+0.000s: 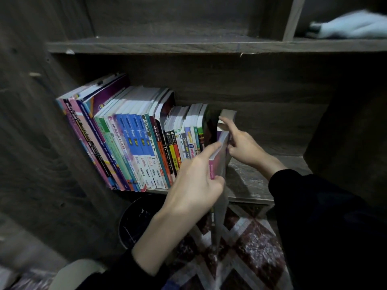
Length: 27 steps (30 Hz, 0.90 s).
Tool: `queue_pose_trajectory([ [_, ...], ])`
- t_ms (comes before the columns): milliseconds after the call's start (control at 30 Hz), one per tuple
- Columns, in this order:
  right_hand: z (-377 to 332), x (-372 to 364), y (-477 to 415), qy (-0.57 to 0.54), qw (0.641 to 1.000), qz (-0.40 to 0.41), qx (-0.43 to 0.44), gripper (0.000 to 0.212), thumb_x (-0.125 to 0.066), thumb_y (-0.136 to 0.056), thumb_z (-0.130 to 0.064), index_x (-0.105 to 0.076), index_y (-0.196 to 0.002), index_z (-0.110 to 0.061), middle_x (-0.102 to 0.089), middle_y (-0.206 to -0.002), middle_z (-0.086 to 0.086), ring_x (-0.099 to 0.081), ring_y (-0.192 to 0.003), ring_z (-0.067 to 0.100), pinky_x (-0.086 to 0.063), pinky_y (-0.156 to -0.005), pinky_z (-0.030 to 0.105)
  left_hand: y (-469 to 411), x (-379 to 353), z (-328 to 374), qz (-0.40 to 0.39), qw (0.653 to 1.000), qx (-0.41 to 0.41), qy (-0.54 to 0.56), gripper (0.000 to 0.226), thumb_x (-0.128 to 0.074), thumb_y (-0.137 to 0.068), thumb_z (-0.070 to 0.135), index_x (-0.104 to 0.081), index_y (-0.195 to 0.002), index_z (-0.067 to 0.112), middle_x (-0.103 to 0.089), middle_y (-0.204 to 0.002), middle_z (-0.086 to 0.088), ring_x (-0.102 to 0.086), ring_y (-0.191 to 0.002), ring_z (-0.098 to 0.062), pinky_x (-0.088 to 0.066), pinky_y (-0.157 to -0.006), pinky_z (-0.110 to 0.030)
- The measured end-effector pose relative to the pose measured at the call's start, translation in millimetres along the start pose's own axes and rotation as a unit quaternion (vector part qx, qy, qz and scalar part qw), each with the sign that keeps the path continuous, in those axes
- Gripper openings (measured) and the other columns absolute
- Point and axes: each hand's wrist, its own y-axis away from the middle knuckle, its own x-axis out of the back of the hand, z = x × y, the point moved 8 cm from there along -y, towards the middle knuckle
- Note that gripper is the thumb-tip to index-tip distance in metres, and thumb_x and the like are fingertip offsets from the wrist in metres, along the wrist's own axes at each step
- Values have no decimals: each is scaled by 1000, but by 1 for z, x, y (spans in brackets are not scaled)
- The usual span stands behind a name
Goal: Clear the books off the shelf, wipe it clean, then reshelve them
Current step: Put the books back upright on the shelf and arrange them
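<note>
Thin pink book (pixel 218 162), spine gripped by the left hand (pixel 196 178), top edge pinched by the right hand (pixel 240 146); likely light and floppy.

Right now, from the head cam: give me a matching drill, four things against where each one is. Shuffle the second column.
Things
1. pink book
2. pale cloth
3. dark round bin
4. patterned rug

Places
A. on the upper shelf, far right
B. on the floor, bottom right of the view
C. gripped by the left hand at the right end of the row of books
D. below the row of books, left of the rug

Pairs: 1-C, 2-A, 3-D, 4-B
</note>
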Motion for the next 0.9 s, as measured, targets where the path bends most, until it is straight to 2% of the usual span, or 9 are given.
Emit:
queue_pose_trajectory([
  [200, 6, 3, 0, -1, 1000, -6, 7, 81, -49, -84, 2, -16, -149, -35, -69, -93, 12, -62, -73, 16, -47, -68, 33, -46, 17, 17, 60, 997, -36, -44, 65, -59, -85, 0, -38, -144, 19, -54, -67, 7, -45, -36, 8, -35, -37, -10],
  [333, 6, 0, -2, -7, 1000, -9, -4, 81, -47, -84, 3, -17, -149, -35, -66, -89, 9, -61, -73, 12, -41, -64, 29, -90, 30, 13, 105, 991, -46, -66, 67, -57, -81, -6, -43, -142, 18, -63, -94, -5, -50, -43, 2, -36, -39, -8],
  [400, 7, -1, -3, -10, 1000, -8, -8, 81, -47, -85, 3, -17, -148, -36, -65, -86, 6, -60, -70, 10, -41, -59, 30, -112, 26, 4, 123, 989, -47, -74, 69, -55, -81, -7, -42, -142, 21, -63, -96, -6, -50, -49, -2, -37, -39, -10],
  [500, 8, -2, -4, -6, 1000, -4, -6, 79, -48, -85, 2, -19, -148, -35, -64, -85, 3, -59, -68, 7, -43, -59, 21, -128, 0, -17, 102, 990, -51, -88, 70, -54, -85, -5, -34, -146, 24, -65, -96, -7, -56, -60, -15, -47, -52, -24],
  [600, 6, -3, -4, -6, 1000, -3, 2, 81, -48, -83, 3, -18, -149, -34, -62, -100, 1, -61, -84, 16, -44, -70, 29, -129, -26, -38, 51, 987, -33, -151, 73, -58, -89, 3, -22, -150, 23, -64, -97, -10, -61, -78, -21, -51, -68, -35],
  [700, 4, -4, -3, -6, 1000, -11, 2, 81, -48, -83, 2, -17, -149, -34, -60, -99, 1, -58, -81, 14, -39, -69, 26, -123, -32, -43, 41, 938, -22, -344, 86, -65, -88, 27, -8, -152, 20, -62, -96, -10, -63, -85, -24, -43, -63, -32],
  [767, 1, -5, -4, -3, 1000, -13, 6, 81, -49, -83, 3, -18, -149, -33, -57, -94, -3, -55, -73, 5, -37, -61, 20, -119, -26, -41, 62, 898, -29, -435, 89, -65, -85, 38, -9, -152, 20, -52, -110, -12, -60, -91, -25, -41, -64, -31],
  [833, 0, -6, -5, 1, 1000, -11, 9, 81, -49, -84, 3, -18, -149, -33, -54, -91, -7, -52, -68, -3, -35, -56, 16, -115, -23, -44, 87, 877, -50, -470, 91, -68, -82, 40, -11, -151, 20, -35, -129, -15, -48, -112, -29, -43, -83, -35],
  [900, -1, -7, -6, 3, 1000, -8, 9, 82, -49, -83, 3, -18, -149, -34, -53, -90, -11, -51, -66, -7, -34, -56, 14, -115, -25, -55, 94, 867, -61, -485, 106, -70, -78, 45, 3, -151, 20, -18, -148, -18, -20, -138, -36, -24, -111, -45],
])
